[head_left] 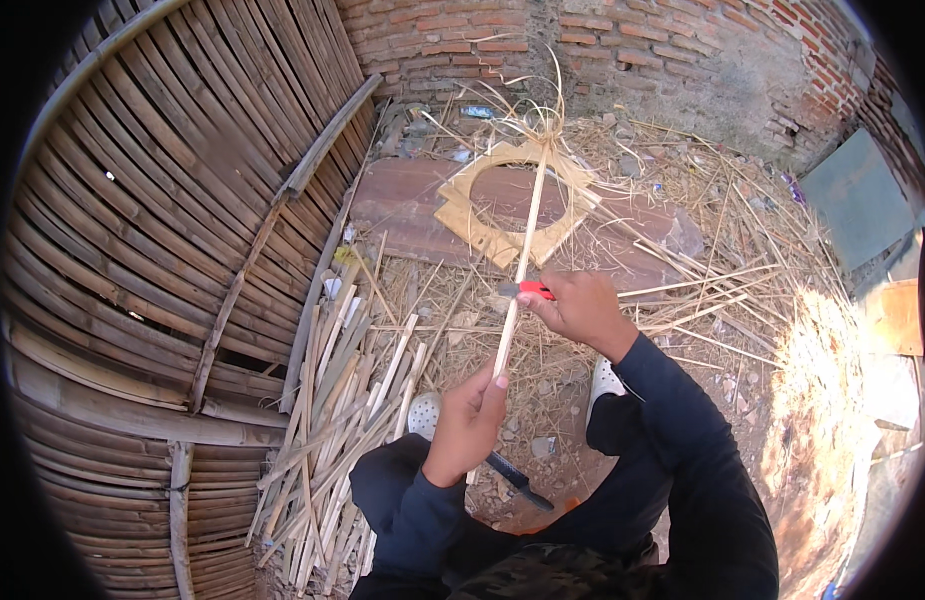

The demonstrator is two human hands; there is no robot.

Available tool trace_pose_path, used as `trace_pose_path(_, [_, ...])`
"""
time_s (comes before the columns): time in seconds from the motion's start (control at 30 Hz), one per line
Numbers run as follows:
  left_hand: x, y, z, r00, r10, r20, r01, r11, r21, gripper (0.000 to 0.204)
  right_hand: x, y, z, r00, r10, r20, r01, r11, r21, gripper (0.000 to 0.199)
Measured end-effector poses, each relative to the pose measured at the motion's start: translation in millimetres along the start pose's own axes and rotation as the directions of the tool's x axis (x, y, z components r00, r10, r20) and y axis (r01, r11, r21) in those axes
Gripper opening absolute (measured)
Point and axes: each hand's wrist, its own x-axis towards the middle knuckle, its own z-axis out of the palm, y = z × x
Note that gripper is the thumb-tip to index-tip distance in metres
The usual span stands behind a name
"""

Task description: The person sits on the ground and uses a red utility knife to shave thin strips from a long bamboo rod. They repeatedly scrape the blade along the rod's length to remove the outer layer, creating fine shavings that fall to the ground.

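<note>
A long pale bamboo strip [532, 215] slants away from me over the ground. Near its lower part, my left hand [470, 420] is closed around it, thumb lying along the top. Farther up, my right hand [584, 310] grips a small knife with a red handle [535, 290], its short blade lying across the strip. Thin curled shavings [545, 125] bunch at the strip's far end. Beneath the strip lies a yellowish wooden frame [469, 232] with jagged edges and a round hole, resting on a brown board [397, 210].
A pile of split bamboo strips [327, 450] lies by my left leg, more loose strips [717, 300] to the right. A dark blade-like tool [522, 482] lies between my feet. A bamboo slat wall [152, 230] stands left, a brick wall [672, 75] behind, a grey-green panel [860, 198] right.
</note>
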Motion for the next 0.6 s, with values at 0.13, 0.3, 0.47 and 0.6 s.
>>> trace_pose_path(0.13, [-4.6,8.2,-5.9,0.998,-0.062,0.007,0.062,0.998,-0.003,0.038,2.6,8.6,8.9,0.999,-0.042,-0.002,0.042,0.99,0.138,0.05])
trace_pose_path(0.3, [-10.7,5.0,-13.1,0.998,0.024,-0.066,-0.018,0.996,0.088,0.037,-12.4,-20.7,12.4,0.977,-0.209,0.052,0.2,0.969,0.143,0.051])
trace_pose_path(0.47, [-22.4,-12.8,-14.8,0.997,0.069,0.033,-0.076,0.946,0.315,0.039,19.5,33.5,23.4,0.993,0.118,-0.03,-0.118,0.993,-0.02,0.053])
trace_pose_path(0.6, [-18.6,-8.4,-15.1,0.997,0.08,-0.018,-0.074,0.973,0.217,0.037,-0.4,26.3,25.3,0.995,0.081,0.065,-0.089,0.989,0.12,0.051])
